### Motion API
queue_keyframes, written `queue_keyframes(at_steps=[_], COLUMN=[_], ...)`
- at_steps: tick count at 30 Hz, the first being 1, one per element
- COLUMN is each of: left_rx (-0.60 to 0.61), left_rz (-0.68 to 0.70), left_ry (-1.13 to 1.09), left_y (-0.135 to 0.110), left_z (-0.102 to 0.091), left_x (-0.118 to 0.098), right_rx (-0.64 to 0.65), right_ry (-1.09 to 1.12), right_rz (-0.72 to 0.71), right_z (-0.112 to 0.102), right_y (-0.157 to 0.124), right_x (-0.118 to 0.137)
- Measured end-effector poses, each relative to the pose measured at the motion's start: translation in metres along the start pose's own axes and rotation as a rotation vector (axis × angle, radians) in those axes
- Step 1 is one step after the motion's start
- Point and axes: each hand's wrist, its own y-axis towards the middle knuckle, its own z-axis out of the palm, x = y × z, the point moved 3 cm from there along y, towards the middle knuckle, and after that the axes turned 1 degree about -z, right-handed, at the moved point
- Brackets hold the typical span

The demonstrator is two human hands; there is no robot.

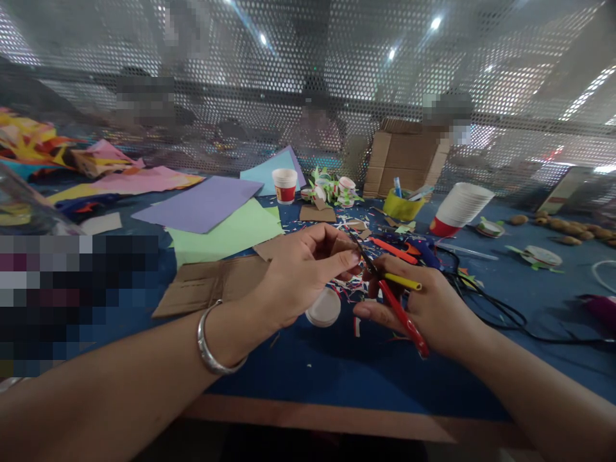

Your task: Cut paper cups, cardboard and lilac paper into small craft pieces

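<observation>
Red-handled metal scissors (395,308) lie in the right hand (436,301), before the round yellow container (402,209). Stacked white-and-red paper cups (461,204) stand right of that container, folded brown cardboard (402,157) behind it.

Glossy plastic scissor handle (403,317).

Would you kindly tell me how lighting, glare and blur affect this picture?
All in the head view: bright white lights glare at the top; the grey perforated screen looks hazy; soft shadow darkens the blue fabric-like tabletop below the right hand; pixelated blocks obscure part of the left side.
</observation>
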Motion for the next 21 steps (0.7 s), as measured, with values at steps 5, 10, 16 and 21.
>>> queue_keyframes(at_steps=[5,10,16,21], left_rx=[0.027,0.029,0.037,0.038], left_rz=[-0.021,-0.074,-0.122,-0.098], left_ry=[-0.027,-0.084,-0.133,-0.116], left_y=[-0.0009,-0.0011,-0.0003,-0.0012], left_z=[0.0019,0.0008,0.0006,0.0003], left_x=[0.0007,0.004,0.0082,0.0036], right_rx=[-0.034,-0.11,-0.171,-0.244], right_ry=[0.004,0.009,-0.011,-0.112], right_rz=[-0.035,-0.097,-0.189,-0.214], right_z=[0.0018,0.0039,0.004,-0.0016], right_y=[-0.0001,-0.001,-0.0022,-0.001], right_x=[-0.0007,-0.0034,-0.0068,-0.0035])
